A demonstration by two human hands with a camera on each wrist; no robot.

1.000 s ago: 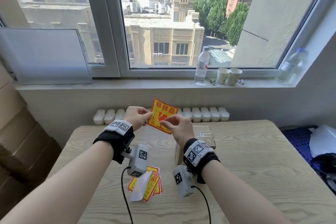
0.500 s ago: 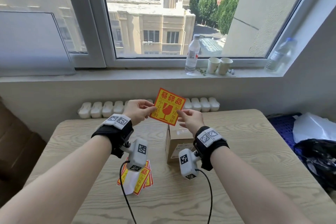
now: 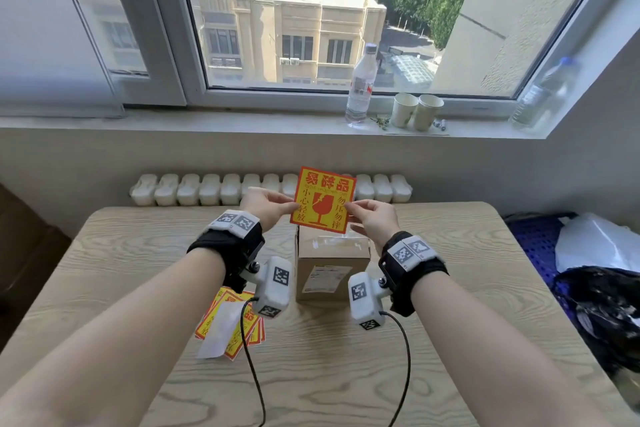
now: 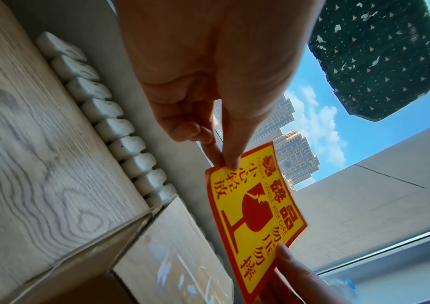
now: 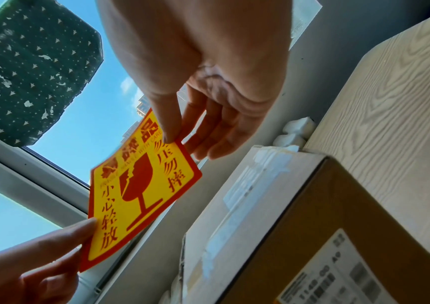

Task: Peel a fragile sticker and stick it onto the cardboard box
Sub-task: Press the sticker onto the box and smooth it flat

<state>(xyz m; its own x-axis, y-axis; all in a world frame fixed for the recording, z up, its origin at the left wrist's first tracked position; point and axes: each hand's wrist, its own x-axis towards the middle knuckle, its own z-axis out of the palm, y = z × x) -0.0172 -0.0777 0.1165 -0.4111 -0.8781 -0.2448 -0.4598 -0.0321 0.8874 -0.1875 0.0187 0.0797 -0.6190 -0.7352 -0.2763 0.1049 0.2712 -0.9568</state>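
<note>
A yellow and red fragile sticker (image 3: pixel 323 199) hangs in the air, face toward me, just above the far edge of a small cardboard box (image 3: pixel 332 265) standing on the table. My left hand (image 3: pixel 270 206) pinches its left edge between thumb and forefinger (image 4: pixel 230 158). My right hand (image 3: pixel 370 218) pinches the right edge (image 5: pixel 172 133). The sticker (image 4: pixel 254 214) (image 5: pixel 141 191) stays flat between both hands. The box (image 5: pixel 286 236) has clear tape on top and a white label on its near side.
A stack of more fragile stickers with a loose white backing sheet (image 3: pixel 230 326) lies on the wooden table (image 3: pixel 138 253) below my left wrist. White foam pieces (image 3: pixel 207 189) line the table's far edge. A bottle (image 3: pixel 362 85) and paper cups (image 3: pixel 417 111) stand on the windowsill.
Both hands have spread apart to opposite edges of the sticker, turned it upright and square, and carried it right, over the box.
</note>
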